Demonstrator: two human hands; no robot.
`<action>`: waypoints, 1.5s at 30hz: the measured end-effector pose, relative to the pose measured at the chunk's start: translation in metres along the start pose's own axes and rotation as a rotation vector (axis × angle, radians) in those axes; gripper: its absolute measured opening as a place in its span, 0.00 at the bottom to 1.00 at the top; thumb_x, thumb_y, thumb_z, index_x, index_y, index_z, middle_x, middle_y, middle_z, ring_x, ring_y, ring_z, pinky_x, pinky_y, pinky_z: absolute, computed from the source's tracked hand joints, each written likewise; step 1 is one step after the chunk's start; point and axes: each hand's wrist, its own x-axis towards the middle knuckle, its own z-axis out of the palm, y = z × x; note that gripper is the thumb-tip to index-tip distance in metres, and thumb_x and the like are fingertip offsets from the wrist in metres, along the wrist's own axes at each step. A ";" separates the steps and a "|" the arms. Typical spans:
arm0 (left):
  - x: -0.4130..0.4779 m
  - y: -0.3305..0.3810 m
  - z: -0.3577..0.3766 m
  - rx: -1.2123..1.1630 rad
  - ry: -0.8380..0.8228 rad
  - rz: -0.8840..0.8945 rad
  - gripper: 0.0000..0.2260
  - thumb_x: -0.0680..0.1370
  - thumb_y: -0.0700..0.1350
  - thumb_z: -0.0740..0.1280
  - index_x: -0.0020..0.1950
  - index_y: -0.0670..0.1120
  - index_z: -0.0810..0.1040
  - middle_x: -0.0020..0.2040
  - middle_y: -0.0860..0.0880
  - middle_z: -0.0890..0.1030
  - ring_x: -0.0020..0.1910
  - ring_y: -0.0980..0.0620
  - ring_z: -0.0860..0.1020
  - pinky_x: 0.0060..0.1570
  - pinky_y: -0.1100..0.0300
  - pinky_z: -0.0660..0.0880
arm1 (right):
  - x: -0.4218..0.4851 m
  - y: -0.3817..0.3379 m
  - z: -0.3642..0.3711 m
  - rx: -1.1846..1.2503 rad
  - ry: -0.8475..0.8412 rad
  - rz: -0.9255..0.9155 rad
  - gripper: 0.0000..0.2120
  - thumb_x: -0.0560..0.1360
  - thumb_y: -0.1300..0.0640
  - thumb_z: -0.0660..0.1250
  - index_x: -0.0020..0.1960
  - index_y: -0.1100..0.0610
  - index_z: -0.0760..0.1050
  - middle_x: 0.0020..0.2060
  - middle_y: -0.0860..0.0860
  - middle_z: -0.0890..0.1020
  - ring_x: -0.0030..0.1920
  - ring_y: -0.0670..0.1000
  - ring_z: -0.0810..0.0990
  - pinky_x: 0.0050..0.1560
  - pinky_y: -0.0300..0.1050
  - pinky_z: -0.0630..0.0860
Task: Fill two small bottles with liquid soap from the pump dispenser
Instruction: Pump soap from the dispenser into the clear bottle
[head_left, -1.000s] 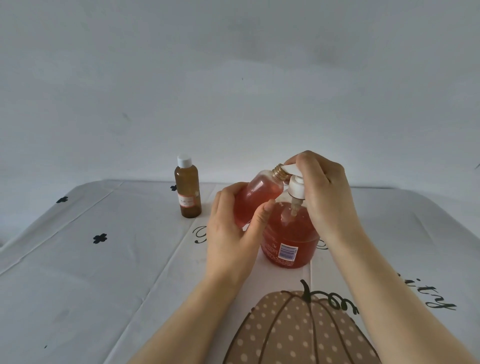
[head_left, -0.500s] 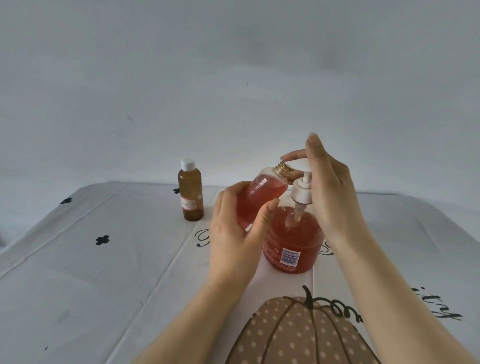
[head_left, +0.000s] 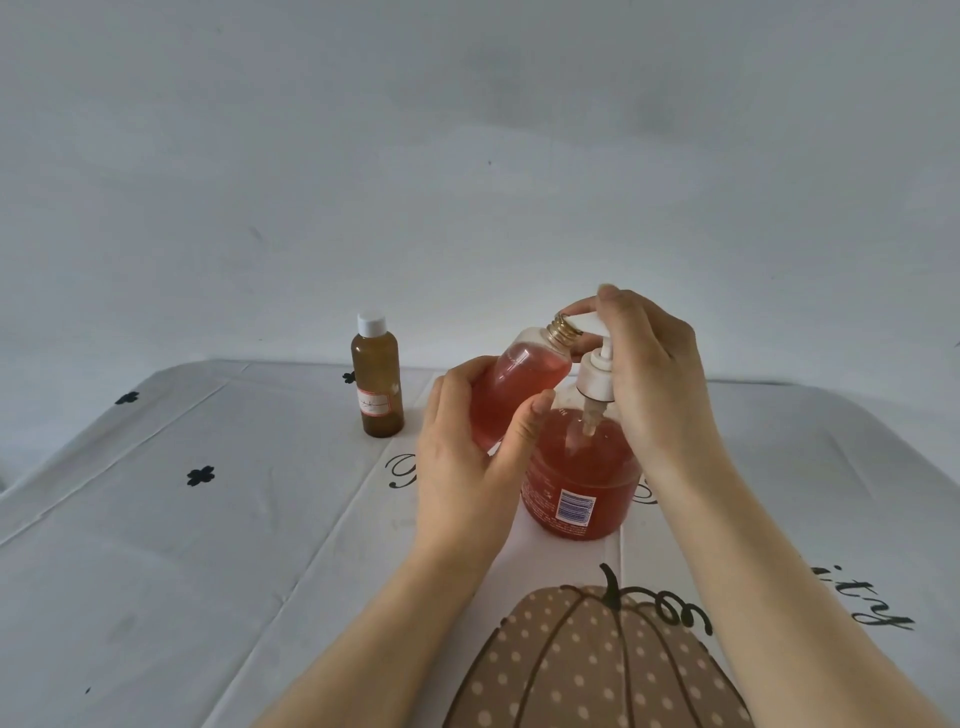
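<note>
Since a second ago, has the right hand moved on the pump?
Yes. The right hand has risen relative to the dispenser's white collar, which stands fixed on the table; the pump stem now shows above it.

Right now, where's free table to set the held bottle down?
Open cloth left of the left hand, in front of the capped brown bottle, out to the table's left edge. Also the far right cloth beyond the right hand. Crowded: around the pump dispenser, where the small bottle is held.

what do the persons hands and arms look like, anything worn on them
Both arms are bare to the frame edge, with no sleeves showing. The left hand and right hand wear no gloves, rings, watch or bracelets that can be seen. Nails look short and unpainted.
</note>
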 end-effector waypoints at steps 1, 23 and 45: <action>0.000 0.000 0.000 -0.005 -0.001 -0.001 0.19 0.73 0.61 0.68 0.60 0.54 0.73 0.52 0.54 0.78 0.50 0.59 0.77 0.44 0.70 0.73 | 0.000 -0.001 0.000 -0.005 -0.002 -0.003 0.16 0.72 0.45 0.57 0.41 0.51 0.80 0.35 0.48 0.84 0.25 0.43 0.78 0.40 0.51 0.77; -0.003 -0.006 -0.004 0.035 -0.020 -0.011 0.17 0.72 0.60 0.69 0.58 0.55 0.73 0.51 0.57 0.78 0.49 0.62 0.76 0.45 0.73 0.71 | -0.003 0.013 0.002 -0.008 -0.015 -0.035 0.23 0.71 0.48 0.57 0.46 0.71 0.68 0.33 0.73 0.68 0.33 0.73 0.70 0.35 0.66 0.75; -0.001 0.001 0.000 -0.018 -0.003 -0.026 0.21 0.72 0.64 0.68 0.59 0.54 0.74 0.50 0.56 0.79 0.49 0.59 0.77 0.44 0.71 0.72 | 0.001 -0.002 -0.003 -0.017 -0.016 0.018 0.15 0.81 0.48 0.60 0.43 0.50 0.82 0.33 0.44 0.84 0.24 0.42 0.77 0.37 0.50 0.78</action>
